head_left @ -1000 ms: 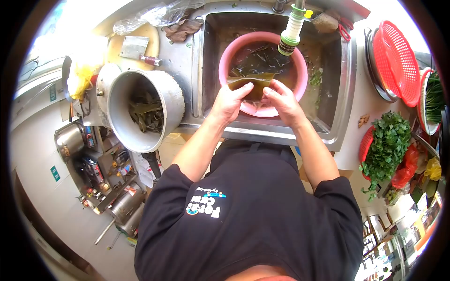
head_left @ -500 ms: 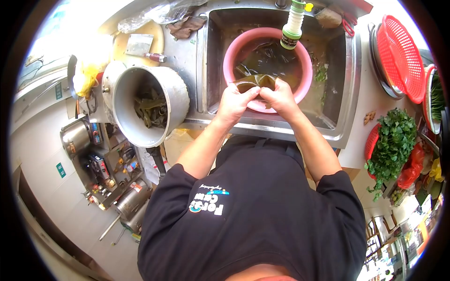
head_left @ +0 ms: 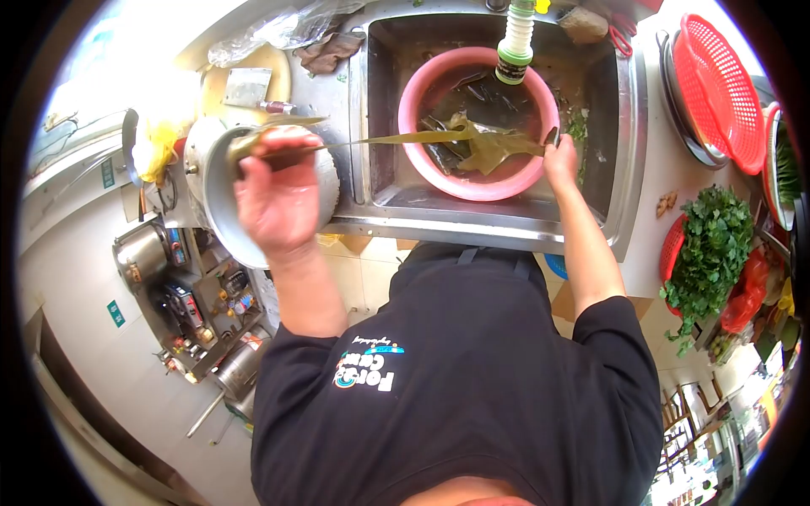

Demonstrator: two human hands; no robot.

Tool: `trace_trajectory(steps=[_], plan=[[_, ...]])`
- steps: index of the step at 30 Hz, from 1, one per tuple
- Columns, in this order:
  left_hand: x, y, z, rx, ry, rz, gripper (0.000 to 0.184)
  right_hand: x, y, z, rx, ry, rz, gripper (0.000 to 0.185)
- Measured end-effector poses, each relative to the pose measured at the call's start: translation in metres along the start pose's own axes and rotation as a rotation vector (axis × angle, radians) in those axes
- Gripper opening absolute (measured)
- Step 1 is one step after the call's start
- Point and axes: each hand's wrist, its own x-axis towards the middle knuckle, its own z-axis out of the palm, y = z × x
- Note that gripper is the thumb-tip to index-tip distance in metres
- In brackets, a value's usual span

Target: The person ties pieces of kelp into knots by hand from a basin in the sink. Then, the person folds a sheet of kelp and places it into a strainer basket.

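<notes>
An olive-brown sheet of kelp (head_left: 494,148) hangs over the pink basin (head_left: 411,156), and a narrow strip runs from it leftwards. My left hand (head_left: 283,198) is raised above the large metal pot (head_left: 221,207), palm towards me, its fingers curled over brownish kelp. At the basin's right rim, my right hand (head_left: 560,160) is closed in a pinch on the other end of the sheet. Dark water with more kelp fills the basin. My left hand and the kelp in it hide much of the pot's inside.
The basin stands in a steel sink (head_left: 591,93) beneath a green-and-white faucet hose (head_left: 515,51). Behind the pot, a cleaver (head_left: 247,87) lies on a round board (head_left: 278,80). Red colanders (head_left: 721,93) and leafy greens (head_left: 709,244) are on the right.
My hands were together over the basin's near rim, both on the kelp. They have moved apart, the left one out over the pot, the right one to the basin's right rim, with kelp stretched between.
</notes>
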Motion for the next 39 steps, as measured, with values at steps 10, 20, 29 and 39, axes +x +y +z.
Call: trace_trajectory(steps=[10,20,29,39], plan=[[0.004,0.077,0.007,-0.173,0.108,0.286,0.021,0.014,0.017,-0.022,-0.007,0.383,0.086,0.031],[0.015,0.021,0.020,-0.045,-0.159,0.021,0.024,-0.004,-0.020,-0.053,0.637,0.253,0.132,0.028],[-0.001,-0.148,0.016,0.220,-0.072,-0.683,0.064,-0.067,-0.106,-0.085,1.325,-0.494,-0.139,0.023],[-0.011,-0.154,0.020,0.318,0.012,-0.791,0.021,-0.071,-0.113,-0.072,1.194,-0.586,0.046,0.050]])
